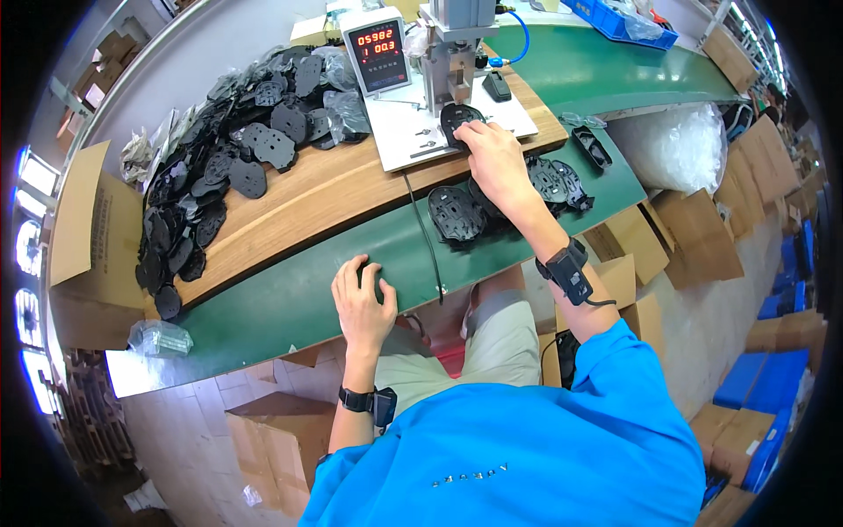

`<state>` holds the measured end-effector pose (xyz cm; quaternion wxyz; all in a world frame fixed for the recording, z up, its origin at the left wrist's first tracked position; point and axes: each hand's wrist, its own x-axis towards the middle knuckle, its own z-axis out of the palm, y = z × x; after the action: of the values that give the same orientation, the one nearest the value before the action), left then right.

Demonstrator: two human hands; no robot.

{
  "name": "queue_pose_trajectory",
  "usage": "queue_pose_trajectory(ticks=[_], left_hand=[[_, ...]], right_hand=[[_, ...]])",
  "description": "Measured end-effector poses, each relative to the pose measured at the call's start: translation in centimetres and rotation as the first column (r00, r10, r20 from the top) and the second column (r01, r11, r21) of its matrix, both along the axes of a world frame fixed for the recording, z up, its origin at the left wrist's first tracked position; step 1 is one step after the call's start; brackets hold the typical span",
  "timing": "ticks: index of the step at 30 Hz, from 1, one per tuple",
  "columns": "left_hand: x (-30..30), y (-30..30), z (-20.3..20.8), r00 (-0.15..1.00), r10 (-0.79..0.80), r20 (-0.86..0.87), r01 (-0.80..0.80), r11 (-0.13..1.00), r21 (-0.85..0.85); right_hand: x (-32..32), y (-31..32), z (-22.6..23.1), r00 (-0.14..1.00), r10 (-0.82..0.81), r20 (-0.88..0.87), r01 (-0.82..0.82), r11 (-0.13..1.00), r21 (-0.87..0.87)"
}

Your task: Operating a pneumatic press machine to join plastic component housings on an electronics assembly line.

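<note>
My right hand (498,160) pinches the near edge of a black plastic shell (458,121), under the head of a bench press (450,70) on its white base plate (395,142). The press's lower tip stands just above that shell; whether they touch cannot be made out. My left hand (362,303) lies with fingers spread on the front of the green bench top (281,299), holding nothing. Below my right wrist, several black shells (457,215) sit in a row on the green surface, partly hidden by my forearm.
A large heap of flat black plastic parts (263,145) covers the wooden board's left side. A digital counter box (378,54) stands beside the press. A cable (423,233) crosses the bench front. Cardboard boxes (97,237) stand around, and a blue bin (623,25) sits at far right.
</note>
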<state>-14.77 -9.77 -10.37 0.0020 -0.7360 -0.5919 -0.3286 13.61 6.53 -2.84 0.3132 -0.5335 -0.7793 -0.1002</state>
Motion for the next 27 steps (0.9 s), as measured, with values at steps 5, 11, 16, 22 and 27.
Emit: queue_pose_trajectory(ticks=[5,11,16,22,27], left_hand=[[-0.2,0.3,0.9,0.999,-0.024,0.022,0.025,1.0,-0.017],[-1.1,-0.8,4.1,0.78,-0.066,0.622,0.213,0.963,-0.166],[-0.8,-1.0,5.4,0.489,0.017,0.872,0.672,0.629,-0.39],[0.4,-1.1,5.4,0.531,0.1,0.841,0.691,0.523,-0.498],[1.0,-0.7,6.1,0.628,0.07,0.775,0.649,0.503,-0.571]], right_hand=[[0.2,-0.2,0.2,0.979,0.067,-0.195,-0.053,0.995,0.079],[-2.7,-11.8,-0.4,0.845,0.53,-0.074,-0.51,0.839,0.191],[-3.0,-18.8,-1.5,0.737,0.675,0.002,-0.671,0.733,0.113],[-1.6,-21.2,-2.5,0.733,0.675,-0.088,-0.674,0.737,0.044],[-0.9,-22.7,-3.1,0.779,0.597,-0.189,-0.611,0.792,-0.017]])
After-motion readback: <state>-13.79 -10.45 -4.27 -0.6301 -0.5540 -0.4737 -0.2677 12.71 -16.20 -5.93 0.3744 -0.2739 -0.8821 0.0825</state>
